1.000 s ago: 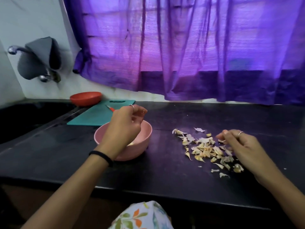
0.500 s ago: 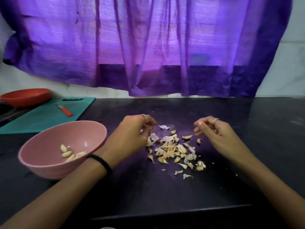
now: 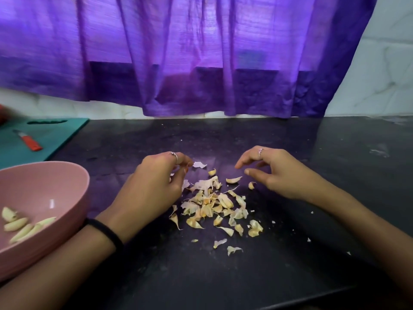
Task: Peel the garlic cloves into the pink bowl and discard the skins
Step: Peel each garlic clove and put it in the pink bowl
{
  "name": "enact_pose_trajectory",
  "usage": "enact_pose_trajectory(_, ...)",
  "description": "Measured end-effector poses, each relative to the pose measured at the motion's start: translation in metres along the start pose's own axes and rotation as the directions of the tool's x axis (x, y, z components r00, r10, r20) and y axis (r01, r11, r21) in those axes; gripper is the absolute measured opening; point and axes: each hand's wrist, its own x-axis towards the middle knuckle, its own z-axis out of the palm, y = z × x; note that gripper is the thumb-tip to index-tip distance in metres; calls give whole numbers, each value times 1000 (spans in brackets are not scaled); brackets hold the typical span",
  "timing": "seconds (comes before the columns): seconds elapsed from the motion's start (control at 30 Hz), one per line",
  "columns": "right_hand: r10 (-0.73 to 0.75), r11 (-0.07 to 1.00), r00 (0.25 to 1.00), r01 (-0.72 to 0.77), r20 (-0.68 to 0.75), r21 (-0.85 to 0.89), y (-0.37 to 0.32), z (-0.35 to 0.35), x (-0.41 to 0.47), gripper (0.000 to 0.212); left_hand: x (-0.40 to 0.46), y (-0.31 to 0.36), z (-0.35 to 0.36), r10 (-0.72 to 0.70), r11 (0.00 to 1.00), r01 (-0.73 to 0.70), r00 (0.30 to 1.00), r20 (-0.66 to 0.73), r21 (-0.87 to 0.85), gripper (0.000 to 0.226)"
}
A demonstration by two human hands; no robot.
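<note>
Gathering stage, by my judgement: peeled garlic cloves (image 3: 24, 227) lie in the pink bowl (image 3: 67, 198) at my left wrist; garlic skins (image 3: 214, 206) are scattered on the black counter (image 3: 223, 276) between my hands. Left hand (image 3: 154, 189) curled at the pile's edge, whether pinching a skin I cannot tell. Right hand (image 3: 277, 175) loosely spread, holding nothing. Next: rake skins together, lift them off for discarding.

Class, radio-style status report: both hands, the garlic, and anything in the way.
Left hand and right hand loosely curled over the skins, holding nothing visible. Peeled cloves in pink bowl. Skins not yet discarded. Nothing in the way.
</note>
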Motion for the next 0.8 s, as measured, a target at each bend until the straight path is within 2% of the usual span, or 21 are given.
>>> enact_pose_trajectory(0.3,-36,993,986,53,160,-106,-13,14,41,25,-3,-1,1,-36,999,36,999,-6,13,26)
enact_pose_trajectory(0.5,5,980,970,44,243,-196,-17,28,57,28,-4,-1,-2,-62,998,62,998,3,7,26)
enact_pose_trajectory(0.8,-47,990,985,68,165,-125,-24,15,45,21,-6,0,-6,-106,993,107,994,17,-56,27)
